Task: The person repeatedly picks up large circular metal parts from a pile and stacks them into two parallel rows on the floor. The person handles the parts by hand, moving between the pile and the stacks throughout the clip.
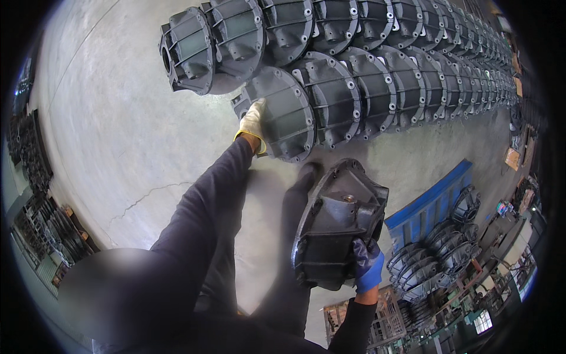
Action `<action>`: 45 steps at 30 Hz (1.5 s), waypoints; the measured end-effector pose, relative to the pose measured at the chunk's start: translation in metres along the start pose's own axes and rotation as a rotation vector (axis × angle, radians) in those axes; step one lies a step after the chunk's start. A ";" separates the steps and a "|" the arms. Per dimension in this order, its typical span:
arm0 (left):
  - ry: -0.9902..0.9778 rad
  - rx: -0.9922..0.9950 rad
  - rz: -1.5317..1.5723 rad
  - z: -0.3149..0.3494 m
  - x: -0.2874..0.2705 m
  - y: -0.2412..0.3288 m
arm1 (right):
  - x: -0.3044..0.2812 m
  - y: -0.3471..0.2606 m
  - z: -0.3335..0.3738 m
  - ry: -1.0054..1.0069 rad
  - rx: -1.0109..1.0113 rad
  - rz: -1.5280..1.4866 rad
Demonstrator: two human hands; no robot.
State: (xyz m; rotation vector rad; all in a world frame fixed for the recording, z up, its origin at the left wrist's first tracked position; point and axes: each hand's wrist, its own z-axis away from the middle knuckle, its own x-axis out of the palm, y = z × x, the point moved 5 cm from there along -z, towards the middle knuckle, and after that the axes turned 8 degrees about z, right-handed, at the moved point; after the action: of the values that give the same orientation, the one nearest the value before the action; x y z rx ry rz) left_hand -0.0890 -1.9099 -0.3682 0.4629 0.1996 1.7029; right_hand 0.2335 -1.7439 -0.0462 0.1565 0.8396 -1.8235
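My right hand [368, 264], in a blue and dark glove, grips a black cast bell housing [339, 215] by its narrower end. This housing is held up off the floor, tilted, with its wide rim toward the left. My left hand [253, 123], in a whitish glove with a yellow cuff, reaches forward to another bell housing [283, 112] at the near end of a row. Its fingers are closed over that housing's narrow edge; the fingertips are partly hidden.
Two long rows of nested bell housings [377, 88] run away to the right on the concrete floor [130, 135]. At the lower right, more castings [433, 265] are piled beside a blue metal panel [430, 200]. Dark stacked parts [50, 236] line the left side.
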 end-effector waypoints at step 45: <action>-0.231 -0.454 -2.132 0.395 -0.565 0.427 | 0.398 -0.001 -0.003 0.070 0.250 -1.965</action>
State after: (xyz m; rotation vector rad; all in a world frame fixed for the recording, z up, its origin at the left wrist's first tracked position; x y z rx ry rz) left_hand -0.2437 -2.5901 0.0450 -0.0600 0.0375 -0.4208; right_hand 0.0645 -2.0492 -0.2382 -0.7364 0.7585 -3.7293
